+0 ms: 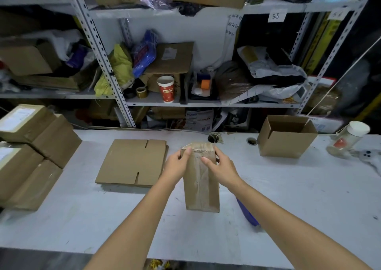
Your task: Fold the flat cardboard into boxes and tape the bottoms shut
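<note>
The box (201, 179) rests at the middle of the desk (288, 197), with clear tape along its upper face. We grip its far end: the fingers of our left hand (176, 164) curl round the left edge, and those of our right hand (221, 166) clamp the right edge. Flat cardboard (132, 162) lies just to its left, and an open carton (286, 139) sits far right.

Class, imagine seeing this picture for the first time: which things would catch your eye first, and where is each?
First the middle: the left hand and right hand hold a taped box on end over the table. Left of it lies a stack of flat cardboard, and an open box stands at the table's far right. A red cup stands out on the shelf behind.
</note>
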